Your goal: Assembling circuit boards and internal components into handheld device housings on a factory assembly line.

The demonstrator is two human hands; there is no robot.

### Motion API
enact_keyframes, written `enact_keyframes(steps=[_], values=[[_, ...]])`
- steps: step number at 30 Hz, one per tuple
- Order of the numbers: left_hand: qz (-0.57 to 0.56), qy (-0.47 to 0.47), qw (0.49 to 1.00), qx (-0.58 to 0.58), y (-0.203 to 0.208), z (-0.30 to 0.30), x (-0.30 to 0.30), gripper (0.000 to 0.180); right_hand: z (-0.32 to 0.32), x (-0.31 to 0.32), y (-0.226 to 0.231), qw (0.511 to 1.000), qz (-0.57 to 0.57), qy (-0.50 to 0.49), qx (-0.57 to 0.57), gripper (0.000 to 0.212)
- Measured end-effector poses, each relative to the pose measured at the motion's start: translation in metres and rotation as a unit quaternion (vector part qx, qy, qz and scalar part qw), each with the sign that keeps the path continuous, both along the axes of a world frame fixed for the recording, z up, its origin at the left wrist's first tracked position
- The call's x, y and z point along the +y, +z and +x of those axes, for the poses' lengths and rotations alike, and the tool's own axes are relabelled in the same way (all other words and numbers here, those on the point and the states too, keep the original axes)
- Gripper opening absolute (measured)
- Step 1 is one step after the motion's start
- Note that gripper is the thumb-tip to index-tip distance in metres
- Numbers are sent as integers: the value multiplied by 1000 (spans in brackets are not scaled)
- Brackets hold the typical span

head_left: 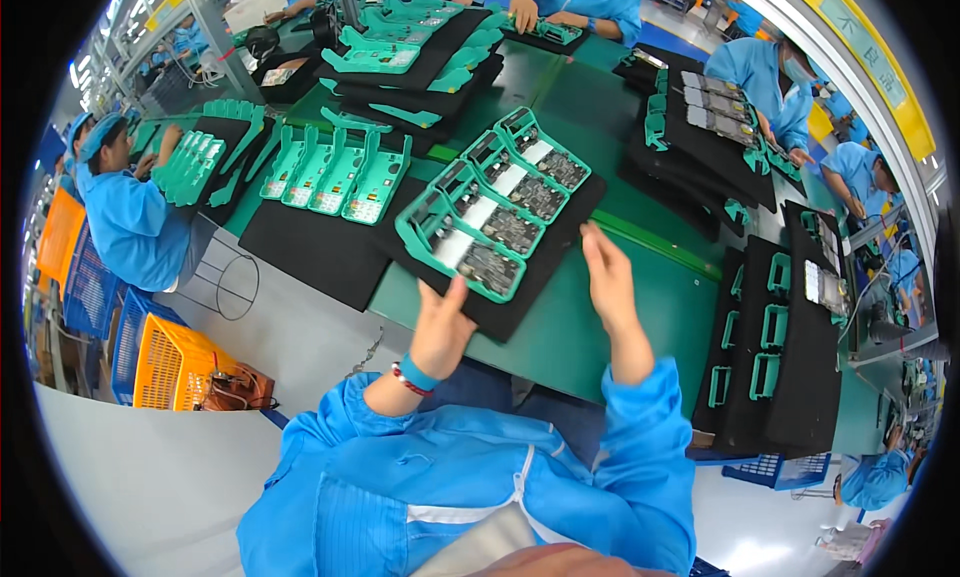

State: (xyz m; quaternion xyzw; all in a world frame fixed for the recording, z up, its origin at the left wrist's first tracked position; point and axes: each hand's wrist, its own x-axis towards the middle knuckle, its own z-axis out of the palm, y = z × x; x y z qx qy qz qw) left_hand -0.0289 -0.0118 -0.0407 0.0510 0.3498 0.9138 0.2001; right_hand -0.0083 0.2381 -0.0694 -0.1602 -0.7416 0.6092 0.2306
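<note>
A black mat lies tilted in front of me, bearing a row of several green plastic housings with dark circuit boards and white panels inside. My left hand grips the mat's near edge, thumb on top beside the nearest housing; its other fingers are partly hidden. On the wrist are a blue band and a red beaded bracelet. My right hand is open at the mat's right side, fingers stretched upward and close together, with nothing in it. Whether its fingertips touch the mat edge I cannot tell.
Left of the mat, green housings with keypads rest on another black mat. Stacked mats with green parts rise behind. At right are more loaded mats. Orange crates stand lower left. Co-workers in blue sit around the green table.
</note>
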Motion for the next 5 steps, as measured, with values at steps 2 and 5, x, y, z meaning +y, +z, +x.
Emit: enact_keyframes(steps=[2,5], values=[[-151,-127,979,-50,-14,-3,-7,45,37,-10,13,982,185,-22,-37,50],[-255,-405,877,44,-86,-60,-25,38,91,14,-13,960,266,6,-89,46]])
